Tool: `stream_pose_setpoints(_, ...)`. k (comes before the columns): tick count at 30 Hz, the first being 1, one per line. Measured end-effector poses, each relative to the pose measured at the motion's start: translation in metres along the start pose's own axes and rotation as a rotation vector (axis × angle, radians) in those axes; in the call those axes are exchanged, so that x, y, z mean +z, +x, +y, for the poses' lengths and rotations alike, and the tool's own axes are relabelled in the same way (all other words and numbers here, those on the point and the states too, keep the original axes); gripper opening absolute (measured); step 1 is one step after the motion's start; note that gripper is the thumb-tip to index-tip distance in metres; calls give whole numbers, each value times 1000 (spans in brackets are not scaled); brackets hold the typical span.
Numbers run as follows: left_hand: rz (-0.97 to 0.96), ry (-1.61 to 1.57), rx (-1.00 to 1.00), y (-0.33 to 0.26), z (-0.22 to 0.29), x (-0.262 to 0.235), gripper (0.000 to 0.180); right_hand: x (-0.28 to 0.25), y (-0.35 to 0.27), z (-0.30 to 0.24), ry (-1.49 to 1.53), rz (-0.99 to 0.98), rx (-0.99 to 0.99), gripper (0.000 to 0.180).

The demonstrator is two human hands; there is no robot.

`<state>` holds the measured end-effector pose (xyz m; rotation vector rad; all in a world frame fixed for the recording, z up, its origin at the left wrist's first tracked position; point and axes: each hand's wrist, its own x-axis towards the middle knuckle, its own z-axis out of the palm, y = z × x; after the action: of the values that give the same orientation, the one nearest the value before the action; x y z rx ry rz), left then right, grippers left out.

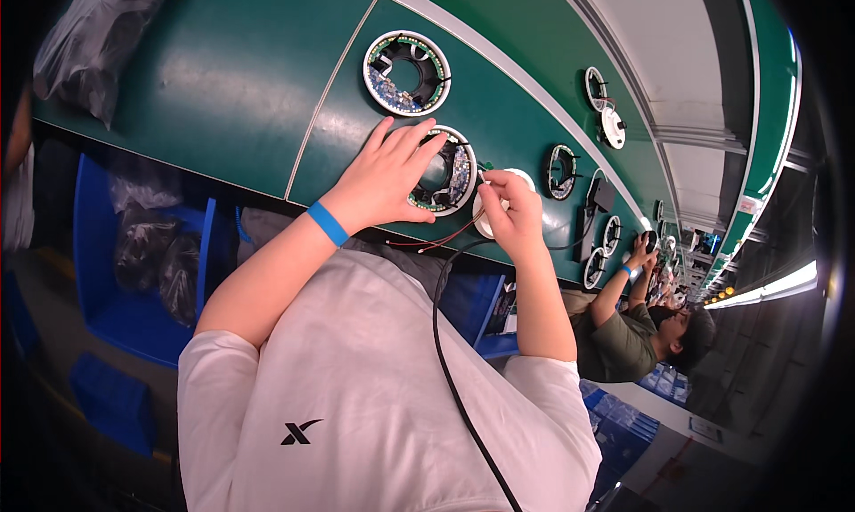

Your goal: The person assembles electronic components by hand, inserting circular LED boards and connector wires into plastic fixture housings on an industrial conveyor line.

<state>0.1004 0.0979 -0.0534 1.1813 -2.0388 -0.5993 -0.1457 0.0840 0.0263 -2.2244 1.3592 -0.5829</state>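
Note:
My left hand (385, 175) lies with its fingers spread over a round white housing (469, 147), steadying its rim. Inside that housing are a ring-shaped circuit board with small components and a dark centre. At the housing's right side, my right hand (517, 211) pinches thin wires, whose held ends are too small to make out. Red and dark wires (445, 238) trail from there toward the bench's near edge. Partly under the right hand sits a white round part (485, 227). Just beyond the left hand lies another white ring housing (407, 74) with its circuit board showing.
A black cable (438, 325) hangs across my front. On the green bench (223, 76), more ring housings (562, 172) and a black device (598, 200) stand to the right. A co-worker (637, 334) works farther right. Plastic bags (98, 40) lie far left; blue bins (125, 272) sit below.

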Motion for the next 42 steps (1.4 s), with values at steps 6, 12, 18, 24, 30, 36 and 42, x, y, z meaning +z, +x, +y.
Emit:
stream_pose_setpoints(6,2,2,5,0,1,0,109,-3,2,13,239,43,170,14)
stream_pose_setpoints(12,16,6,0,-2,-2,1,107,-12,12,-11,-165,235,-201,40)
stream_pose_setpoints(18,19,-3,14,-1,-3,3,107,-8,-19,-34,-83,109,-515,34)
stream_pose_setpoints(24,32,-2,6,-1,-3,5,107,12,-34,-46,-241,-322,-553,28)
stream_pose_setpoints(30,30,-1,8,-3,-4,7,108,12,-37,-19,-502,-378,-609,26)
stream_pose_setpoints(36,38,-11,-3,-3,-6,10,109,18,-36,-14,-497,-354,-652,26)
stream_pose_setpoints(42,32,2,0,-2,-5,9,110,24,-41,-4,-456,-320,-706,26)
